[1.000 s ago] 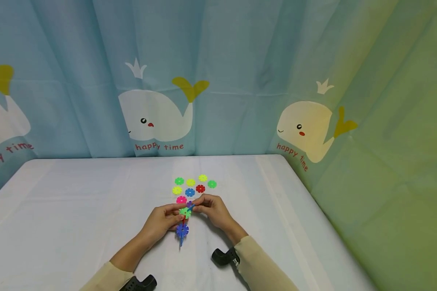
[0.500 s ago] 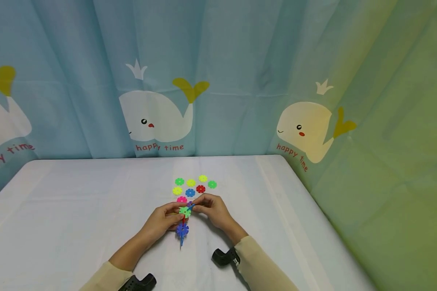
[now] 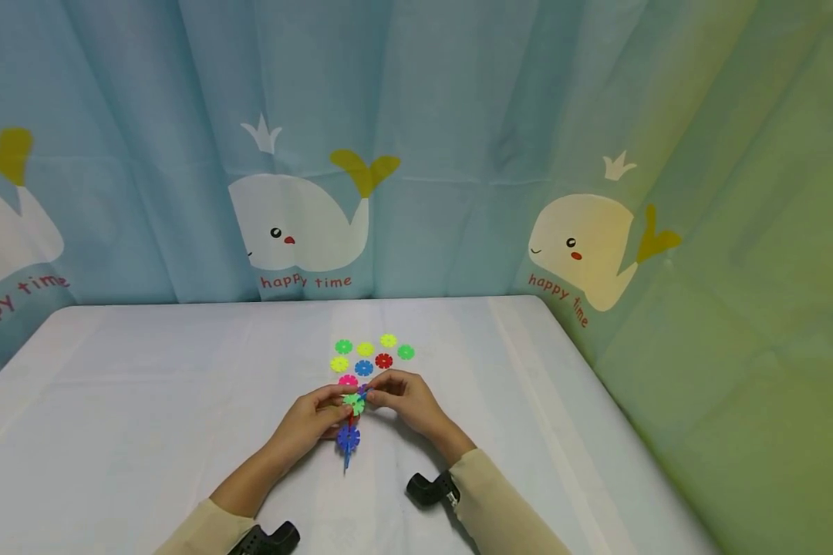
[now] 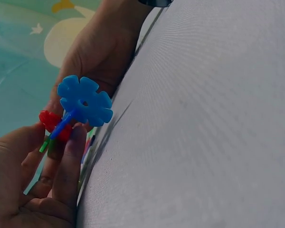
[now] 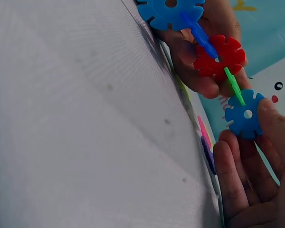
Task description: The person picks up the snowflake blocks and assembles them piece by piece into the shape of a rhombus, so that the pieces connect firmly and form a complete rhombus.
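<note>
My left hand (image 3: 308, 420) holds a chain of notched flower-shaped plastic discs near its green disc (image 3: 354, 404) and red disc (image 5: 223, 57). Below them hang a dark blue disc (image 3: 348, 438) and, at the near end, a lighter blue disc (image 4: 99, 102). At the far end of the chain my right hand (image 3: 411, 402) pinches another blue disc (image 5: 238, 122) between thumb and fingers. In the right wrist view the green disc is edge-on, and its edge meets this blue disc. How deep their slots interlock I cannot tell.
Loose discs lie on the white table (image 3: 146, 416) just beyond my hands, among them a pink disc (image 3: 348, 381), a blue disc (image 3: 364, 368), a red disc (image 3: 384, 361) and several yellow and green ones. A purple disc (image 5: 208, 154) lies close under the hands. A whale-print curtain (image 3: 451, 231) hangs behind.
</note>
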Motion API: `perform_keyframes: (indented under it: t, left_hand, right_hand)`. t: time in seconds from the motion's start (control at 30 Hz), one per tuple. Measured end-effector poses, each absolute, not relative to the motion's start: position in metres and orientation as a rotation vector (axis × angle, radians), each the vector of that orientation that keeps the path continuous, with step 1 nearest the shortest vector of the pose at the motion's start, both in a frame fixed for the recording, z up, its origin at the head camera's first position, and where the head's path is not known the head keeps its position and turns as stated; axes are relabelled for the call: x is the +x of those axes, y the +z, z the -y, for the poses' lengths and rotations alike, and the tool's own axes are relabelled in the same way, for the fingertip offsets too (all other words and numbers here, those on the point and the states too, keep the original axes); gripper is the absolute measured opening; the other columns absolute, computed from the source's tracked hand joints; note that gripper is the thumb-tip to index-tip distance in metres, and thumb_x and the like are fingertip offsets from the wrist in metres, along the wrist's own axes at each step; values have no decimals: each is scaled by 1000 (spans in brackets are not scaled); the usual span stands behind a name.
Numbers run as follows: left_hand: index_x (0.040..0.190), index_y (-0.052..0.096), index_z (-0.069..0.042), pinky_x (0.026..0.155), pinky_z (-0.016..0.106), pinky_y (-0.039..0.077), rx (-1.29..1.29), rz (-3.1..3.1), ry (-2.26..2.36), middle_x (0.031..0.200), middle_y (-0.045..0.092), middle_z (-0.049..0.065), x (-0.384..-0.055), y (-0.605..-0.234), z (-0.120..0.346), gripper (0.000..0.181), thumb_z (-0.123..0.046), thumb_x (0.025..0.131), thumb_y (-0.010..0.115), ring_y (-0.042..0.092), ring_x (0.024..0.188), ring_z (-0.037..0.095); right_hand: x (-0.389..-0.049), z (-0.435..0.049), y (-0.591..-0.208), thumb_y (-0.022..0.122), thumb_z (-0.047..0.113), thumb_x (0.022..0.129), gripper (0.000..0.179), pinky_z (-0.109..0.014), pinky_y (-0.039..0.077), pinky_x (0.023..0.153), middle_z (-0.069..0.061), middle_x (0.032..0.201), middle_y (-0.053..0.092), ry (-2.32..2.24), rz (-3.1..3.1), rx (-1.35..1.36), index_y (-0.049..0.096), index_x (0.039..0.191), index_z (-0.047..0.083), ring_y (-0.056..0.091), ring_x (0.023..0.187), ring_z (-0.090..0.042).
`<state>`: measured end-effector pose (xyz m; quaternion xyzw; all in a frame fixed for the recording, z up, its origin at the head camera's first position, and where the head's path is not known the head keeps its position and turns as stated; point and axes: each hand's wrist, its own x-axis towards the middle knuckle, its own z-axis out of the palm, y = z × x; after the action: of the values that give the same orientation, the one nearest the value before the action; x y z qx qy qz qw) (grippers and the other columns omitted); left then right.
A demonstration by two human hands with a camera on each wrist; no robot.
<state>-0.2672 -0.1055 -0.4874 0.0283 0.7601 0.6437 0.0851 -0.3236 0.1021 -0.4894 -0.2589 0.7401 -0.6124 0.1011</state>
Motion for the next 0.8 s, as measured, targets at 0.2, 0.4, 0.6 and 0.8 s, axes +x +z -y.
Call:
perform_keyframes:
  t: [0.2, 0.4, 0.6, 0.8]
  left_hand:
    - [131, 61, -9, 74, 33, 60, 85, -2267, 1925, 110, 65, 8, -265, -489, 105, 38, -23, 96, 65, 66, 90, 16]
    - [133, 60, -9, 75, 33, 59, 103, -2260, 1931, 109, 68, 8, -266, -489, 104, 38, -23, 97, 64, 68, 90, 17]
    - [134, 57, -4, 74, 31, 59, 191, -2228, 1928, 104, 73, 12, -264, -490, 106, 40, -24, 99, 60, 71, 91, 19]
    - [135, 54, 0, 74, 28, 59, 269, -2203, 1925, 99, 75, 14, -266, -487, 107, 47, -30, 99, 60, 72, 93, 21]
  right_hand:
    - [-323, -103, -488, 64, 7, 95, 20, -30, 57, 80, -24, 101, 69, -1784, -2180, -736, 67, 108, -8, 66, 82, -11]
    - [-324, -102, -487, 64, 6, 95, 20, -33, 58, 80, -23, 100, 69, -1790, -2176, -734, 67, 108, -8, 66, 83, -13]
    - [-321, -102, -487, 66, 9, 94, 20, -29, 57, 79, -16, 97, 70, -1783, -2179, -725, 68, 107, -6, 65, 82, -9]
    - [-319, -101, -484, 65, 7, 94, 19, -30, 57, 80, -20, 99, 70, -1799, -2160, -739, 67, 107, -7, 66, 83, -9]
